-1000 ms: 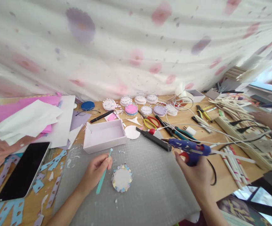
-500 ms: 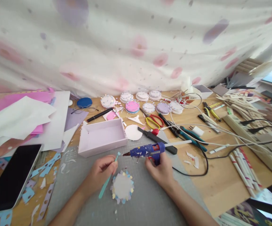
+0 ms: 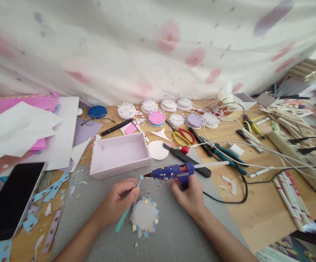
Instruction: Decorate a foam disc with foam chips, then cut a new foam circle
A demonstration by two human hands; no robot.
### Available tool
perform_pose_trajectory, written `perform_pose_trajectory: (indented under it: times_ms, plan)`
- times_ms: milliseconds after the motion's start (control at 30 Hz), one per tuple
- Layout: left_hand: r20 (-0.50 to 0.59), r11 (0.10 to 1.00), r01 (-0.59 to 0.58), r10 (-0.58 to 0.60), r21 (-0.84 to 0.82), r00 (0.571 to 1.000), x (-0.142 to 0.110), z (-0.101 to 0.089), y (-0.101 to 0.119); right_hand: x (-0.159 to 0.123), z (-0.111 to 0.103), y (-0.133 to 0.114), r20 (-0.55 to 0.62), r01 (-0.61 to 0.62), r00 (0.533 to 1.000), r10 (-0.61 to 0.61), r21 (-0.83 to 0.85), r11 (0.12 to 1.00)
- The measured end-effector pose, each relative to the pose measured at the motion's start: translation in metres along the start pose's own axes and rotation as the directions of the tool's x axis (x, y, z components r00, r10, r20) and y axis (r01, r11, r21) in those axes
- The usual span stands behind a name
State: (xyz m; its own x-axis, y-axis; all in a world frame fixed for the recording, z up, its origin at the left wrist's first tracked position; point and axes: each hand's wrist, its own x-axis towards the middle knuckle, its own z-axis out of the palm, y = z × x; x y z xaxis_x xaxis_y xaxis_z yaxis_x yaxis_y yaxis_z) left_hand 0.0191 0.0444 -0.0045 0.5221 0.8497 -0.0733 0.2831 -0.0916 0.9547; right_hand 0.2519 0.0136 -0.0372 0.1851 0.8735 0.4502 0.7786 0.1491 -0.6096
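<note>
Glue gun [image 3: 171, 171] swung left since earlier; nozzle [image 3: 148, 175] at pale-blue bit [image 3: 141, 177] on tip of teal tool [image 3: 122, 220]. Your right hand [image 3: 190, 196] grips gun; left hand [image 3: 121, 200] pinches tool. Disc [image 3: 145, 215] lies near, between forearms: rim looks mostly decorated, bit not yet attached.

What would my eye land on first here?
Probably the blue glue gun in the right hand, its nozzle near the tip of the teal stick in the left hand. Closer to the viewer, a pale disc with a pastel edge lies on the grey mat. Decorated discs cluster toward the table's back.
</note>
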Motion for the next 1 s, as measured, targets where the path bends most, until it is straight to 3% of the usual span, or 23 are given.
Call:
perform_pose_trajectory:
  times_ms: [1000]
  plan:
    - [0.006, 1.000, -0.005, 0.005, 0.010, 1.000, -0.0016, 0.0000, -0.0023, -0.0020, -0.0013, 0.0002, 0.026, -0.008, 1.000, 0.008, -0.019, 1.000]
